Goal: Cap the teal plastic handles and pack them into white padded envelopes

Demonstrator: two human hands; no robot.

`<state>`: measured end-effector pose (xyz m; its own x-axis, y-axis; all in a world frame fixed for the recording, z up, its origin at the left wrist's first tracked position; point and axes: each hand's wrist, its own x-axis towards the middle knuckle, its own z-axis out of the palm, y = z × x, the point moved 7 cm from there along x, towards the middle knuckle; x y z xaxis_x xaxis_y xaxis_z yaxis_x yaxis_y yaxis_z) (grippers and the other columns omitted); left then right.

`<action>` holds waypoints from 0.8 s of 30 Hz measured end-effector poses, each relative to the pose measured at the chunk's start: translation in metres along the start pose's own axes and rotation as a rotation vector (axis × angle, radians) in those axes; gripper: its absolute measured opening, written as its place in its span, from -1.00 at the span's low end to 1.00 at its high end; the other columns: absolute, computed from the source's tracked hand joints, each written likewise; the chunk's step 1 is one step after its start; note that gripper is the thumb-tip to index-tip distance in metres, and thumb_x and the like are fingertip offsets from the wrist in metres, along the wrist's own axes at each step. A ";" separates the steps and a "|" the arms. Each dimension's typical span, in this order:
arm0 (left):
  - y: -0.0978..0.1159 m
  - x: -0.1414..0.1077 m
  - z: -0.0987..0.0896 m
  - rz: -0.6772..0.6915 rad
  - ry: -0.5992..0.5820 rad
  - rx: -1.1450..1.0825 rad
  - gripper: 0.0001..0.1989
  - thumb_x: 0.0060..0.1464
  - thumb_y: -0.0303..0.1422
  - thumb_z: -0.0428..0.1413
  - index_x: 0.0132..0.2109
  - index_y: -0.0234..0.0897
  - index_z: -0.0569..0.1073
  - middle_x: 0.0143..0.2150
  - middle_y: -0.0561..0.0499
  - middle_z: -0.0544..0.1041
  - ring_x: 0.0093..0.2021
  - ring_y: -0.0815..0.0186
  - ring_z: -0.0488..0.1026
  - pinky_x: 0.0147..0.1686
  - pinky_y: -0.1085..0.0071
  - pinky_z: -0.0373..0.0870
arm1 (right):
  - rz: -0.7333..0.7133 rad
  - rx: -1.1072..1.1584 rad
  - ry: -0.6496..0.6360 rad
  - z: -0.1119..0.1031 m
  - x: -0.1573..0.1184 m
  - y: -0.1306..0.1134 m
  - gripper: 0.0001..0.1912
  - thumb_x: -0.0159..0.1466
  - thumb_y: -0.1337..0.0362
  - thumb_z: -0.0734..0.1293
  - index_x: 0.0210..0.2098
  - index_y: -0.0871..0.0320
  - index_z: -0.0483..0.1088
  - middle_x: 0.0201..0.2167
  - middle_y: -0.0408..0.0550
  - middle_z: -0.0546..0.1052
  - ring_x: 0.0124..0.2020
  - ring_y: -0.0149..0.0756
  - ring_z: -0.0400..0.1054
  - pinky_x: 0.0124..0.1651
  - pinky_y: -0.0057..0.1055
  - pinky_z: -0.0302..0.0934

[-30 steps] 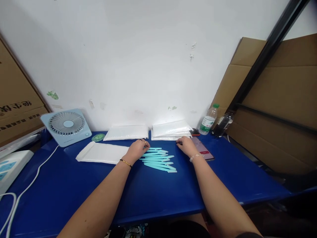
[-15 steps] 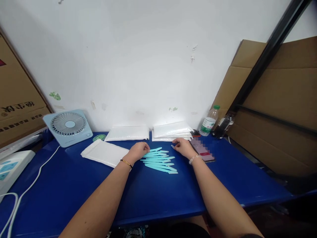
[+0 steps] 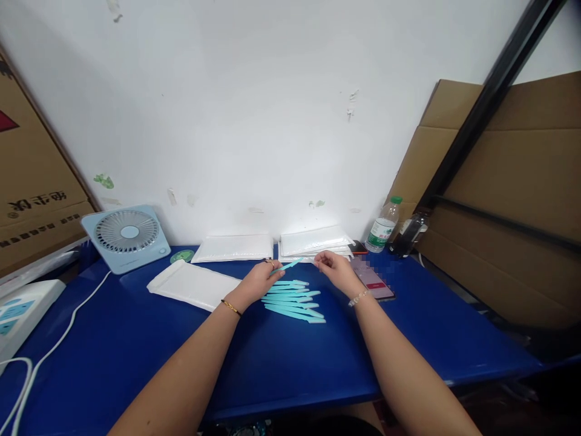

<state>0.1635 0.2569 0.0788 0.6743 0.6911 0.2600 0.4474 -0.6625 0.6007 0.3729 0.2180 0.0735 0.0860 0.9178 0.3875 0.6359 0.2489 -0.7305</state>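
My left hand (image 3: pixel 259 281) pinches a turquoise eyebrow razor (image 3: pixel 292 265), raised a little with its tip towards my right hand. My right hand (image 3: pixel 333 267) is closed at the fingertips on a small clear piece, perhaps a blade cap (image 3: pixel 313 261), close to that tip. Whether the two touch I cannot tell. Below, several more turquoise eyebrow razors (image 3: pixel 293 298) lie fanned out on the blue table (image 3: pixel 290 363). A white padded envelope (image 3: pixel 193 284) lies flat beside my left hand, its right end partly behind the hand.
Two stacks of white padded envelopes, a left stack (image 3: pixel 233 247) and a right stack (image 3: pixel 315 240), lie against the wall. A blue fan (image 3: pixel 129 236) and a power strip (image 3: pixel 27 309) stand left. On the right are a phone (image 3: pixel 374 278), a water bottle (image 3: pixel 382 225) and a dark bottle (image 3: pixel 409 235).
My left hand has lifted one eyebrow razor off the top of the fan and tilted it up towards my right hand. My right hand has stayed nearly in place.
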 end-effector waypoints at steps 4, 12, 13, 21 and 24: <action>-0.003 0.000 0.002 -0.026 -0.053 -0.035 -0.57 0.22 -0.12 -0.19 -0.25 -0.24 0.50 -0.29 0.01 0.51 -0.28 0.29 0.41 -0.27 0.42 0.26 | -0.074 0.139 0.036 -0.006 -0.004 -0.024 -0.79 0.22 0.18 0.25 -0.24 0.14 0.41 -0.44 -0.10 0.47 -0.39 -0.32 0.35 -0.30 -0.40 0.24; -0.004 0.000 0.000 -0.033 -0.051 -0.007 -0.56 0.21 -0.12 -0.18 -0.25 -0.23 0.52 -0.31 0.03 0.52 -0.28 0.29 0.43 -0.27 0.43 0.27 | -0.123 0.089 0.034 -0.001 -0.009 -0.037 -0.82 0.23 0.22 0.24 -0.26 0.13 0.43 -0.42 -0.09 0.48 -0.39 -0.32 0.36 -0.30 -0.38 0.24; -0.003 0.000 0.000 -0.030 -0.058 -0.012 -0.57 0.21 -0.12 -0.18 -0.25 -0.23 0.52 -0.29 0.03 0.53 -0.27 0.29 0.43 -0.26 0.43 0.27 | -0.128 0.088 0.030 0.000 -0.009 -0.038 -0.83 0.22 0.23 0.24 -0.26 0.13 0.43 -0.42 -0.09 0.49 -0.39 -0.32 0.36 -0.29 -0.38 0.24; 0.010 -0.003 0.007 0.066 -0.099 0.055 -0.56 0.24 -0.16 -0.20 -0.27 -0.25 0.51 -0.26 -0.03 0.53 -0.22 0.27 0.42 -0.17 0.41 0.27 | -0.124 0.047 -0.125 0.021 -0.013 -0.048 -0.85 0.20 0.27 0.27 -0.30 0.14 0.46 -0.43 -0.11 0.51 -0.43 -0.36 0.34 -0.37 -0.46 0.21; 0.009 -0.007 0.008 0.049 -0.081 0.174 -0.55 0.12 -0.05 -0.04 0.03 -0.22 0.43 -0.04 -0.12 0.46 0.01 0.15 0.32 -0.01 0.32 0.22 | -0.117 -0.082 -0.157 0.024 -0.012 -0.043 -0.87 0.17 0.32 0.27 -0.35 0.13 0.48 -0.47 -0.13 0.52 -0.46 -0.37 0.33 -0.37 -0.46 0.18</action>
<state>0.1672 0.2439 0.0759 0.7400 0.6356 0.2199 0.5028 -0.7399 0.4469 0.3258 0.2035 0.0864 -0.1086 0.9225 0.3703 0.6955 0.3367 -0.6348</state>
